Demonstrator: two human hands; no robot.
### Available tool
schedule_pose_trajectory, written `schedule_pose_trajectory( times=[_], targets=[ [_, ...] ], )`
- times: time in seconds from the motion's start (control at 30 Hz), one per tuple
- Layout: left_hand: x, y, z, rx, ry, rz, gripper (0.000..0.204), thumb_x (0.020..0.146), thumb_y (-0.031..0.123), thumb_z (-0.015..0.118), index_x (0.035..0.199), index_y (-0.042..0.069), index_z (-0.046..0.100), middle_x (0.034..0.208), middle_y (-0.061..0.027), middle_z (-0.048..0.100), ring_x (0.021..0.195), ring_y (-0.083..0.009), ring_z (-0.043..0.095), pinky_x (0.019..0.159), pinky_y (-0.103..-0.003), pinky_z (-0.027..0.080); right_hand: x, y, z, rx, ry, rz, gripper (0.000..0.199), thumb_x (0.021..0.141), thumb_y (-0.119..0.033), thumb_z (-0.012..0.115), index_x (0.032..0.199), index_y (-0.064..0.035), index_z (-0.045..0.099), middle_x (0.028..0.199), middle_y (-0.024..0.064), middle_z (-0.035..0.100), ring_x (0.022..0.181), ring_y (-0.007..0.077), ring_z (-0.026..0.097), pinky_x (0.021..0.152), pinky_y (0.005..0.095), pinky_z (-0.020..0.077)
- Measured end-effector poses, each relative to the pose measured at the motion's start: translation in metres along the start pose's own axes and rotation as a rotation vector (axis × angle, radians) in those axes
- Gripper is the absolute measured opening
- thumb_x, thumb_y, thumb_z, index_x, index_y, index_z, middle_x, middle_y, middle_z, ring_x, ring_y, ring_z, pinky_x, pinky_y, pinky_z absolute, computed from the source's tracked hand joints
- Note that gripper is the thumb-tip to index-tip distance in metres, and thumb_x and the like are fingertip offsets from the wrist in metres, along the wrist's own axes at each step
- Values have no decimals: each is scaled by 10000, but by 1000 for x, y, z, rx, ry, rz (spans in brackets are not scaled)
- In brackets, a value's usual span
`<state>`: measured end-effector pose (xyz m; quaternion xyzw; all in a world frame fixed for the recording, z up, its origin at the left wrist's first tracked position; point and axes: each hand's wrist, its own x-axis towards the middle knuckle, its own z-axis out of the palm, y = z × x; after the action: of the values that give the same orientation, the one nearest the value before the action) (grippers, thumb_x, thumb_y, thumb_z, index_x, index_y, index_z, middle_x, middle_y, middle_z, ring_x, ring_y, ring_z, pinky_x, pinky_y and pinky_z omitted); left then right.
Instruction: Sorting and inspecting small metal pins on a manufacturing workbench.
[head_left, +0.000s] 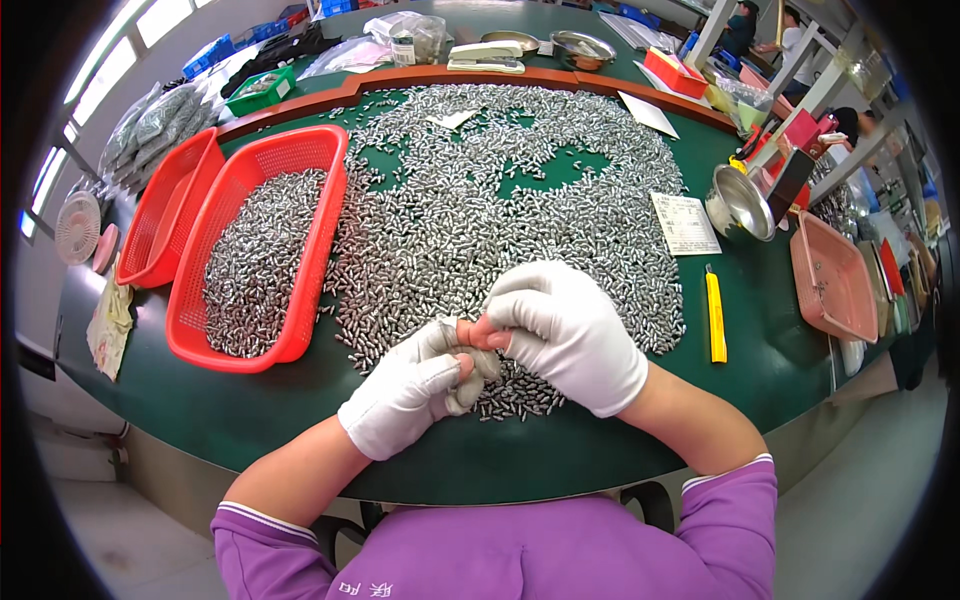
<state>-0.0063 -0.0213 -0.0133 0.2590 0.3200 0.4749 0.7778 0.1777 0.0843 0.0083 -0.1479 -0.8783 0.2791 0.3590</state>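
Both my hands wear white gloves with some bare fingertips, and they meet over the near edge of a heap of small silvery metal pieces (430, 240). My left hand (405, 390) is closed, its fingers curled and its thumb bent inward. Coming from the right, my right hand (575, 335) is closed in a pinch, its fingertips touching the tip of a left finger. Whatever lies between the fingertips, if anything, is hidden or too small to make out. The metal pieces lie spread over the green table (450, 465), beneath and beyond both hands.
Left of the heap stand a red basket (335, 190) of the same pieces and another red basket (150, 220). On the right lie a yellow cutter knife (716, 315), a paper slip (686, 224), a metal bowl (741, 203) and a pink basket (835, 275). A brown ledge (420, 78) borders the far side.
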Motion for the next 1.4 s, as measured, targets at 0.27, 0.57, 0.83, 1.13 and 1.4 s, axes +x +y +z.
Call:
schedule_pose_trajectory(
  times=[0.27,0.57,0.83,1.13,1.4],
  targets=[
    [1,-4,-4,31,106,9,218,937,192,659,1091,107,530,948,-1,608,727,-55,513,654,-190,416,-3,-5,7,254,-82,79,189,805,-35,681,991,-66,697,975,80,649,916,278,639,802,355,526],
    [1,-2,3,39,169,43,186,929,235,675,1015,90,595,867,-32,593,632,-77,427,587,-219,353,-13,31,3,-400,-153,159,132,766,-172,725,866,-97,681,917,71,629,864,289,624,761,391,509],
    [1,-2,2,32,152,48,202,941,255,659,1024,84,592,875,-30,599,643,-79,444,590,-218,361,-10,25,3,-544,-210,133,109,771,-181,706,827,-95,672,901,58,624,854,271,622,764,405,506],
    [1,-1,4,31,151,41,184,952,243,639,1030,85,586,885,-30,598,659,-82,456,599,-212,366,-10,24,-1,-505,-273,184,102,774,-169,703,838,-93,682,948,62,629,887,278,622,793,404,506],
    [1,-1,2,14,170,59,194,938,236,653,1031,89,566,870,-25,568,663,-79,437,598,-209,361,-10,18,-5,-537,-275,199,81,766,-157,699,794,-93,660,913,70,624,880,281,620,784,401,507]
  ],
)
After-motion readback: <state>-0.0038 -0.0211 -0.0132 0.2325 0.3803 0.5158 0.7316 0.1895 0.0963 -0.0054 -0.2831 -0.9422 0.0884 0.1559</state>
